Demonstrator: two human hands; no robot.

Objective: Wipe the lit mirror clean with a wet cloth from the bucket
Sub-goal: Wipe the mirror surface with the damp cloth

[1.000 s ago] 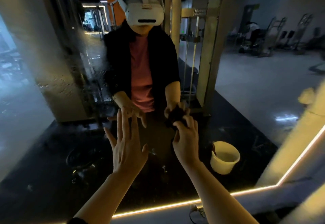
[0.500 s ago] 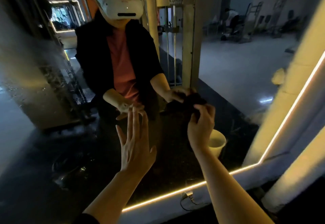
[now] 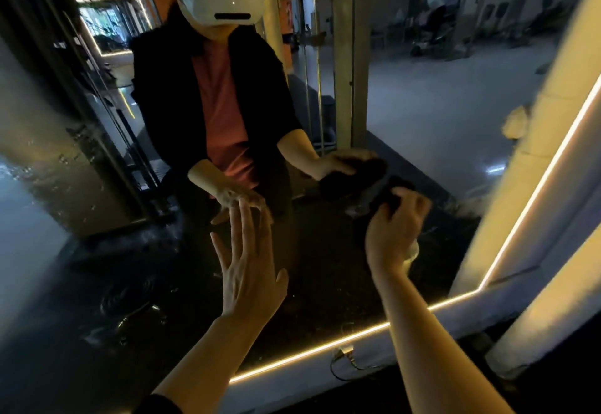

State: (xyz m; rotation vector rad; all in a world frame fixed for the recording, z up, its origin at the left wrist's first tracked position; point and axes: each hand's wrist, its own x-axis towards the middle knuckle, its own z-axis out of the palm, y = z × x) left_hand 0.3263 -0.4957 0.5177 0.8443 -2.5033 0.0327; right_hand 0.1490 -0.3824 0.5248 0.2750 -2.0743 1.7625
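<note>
Right hand (image 3: 395, 234) grips the dark crumpled cloth (image 3: 387, 197) against the large light-edged mirror (image 3: 325, 283) at centre right, near its glowing edge strip (image 3: 520, 228); left hand (image 3: 248, 270) spread flat at centre.

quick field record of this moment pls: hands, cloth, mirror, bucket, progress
left hand: left hand open, fingers spread, tips at the glass
right hand: right hand grips the dark cloth against the glass
mirror: lit mirror with its glowing edge strip on; wet streaks at the left
bucket: only a pale sliver shows in the reflection behind the right hand
progress: wiping under way near the lower right of the glass
</note>
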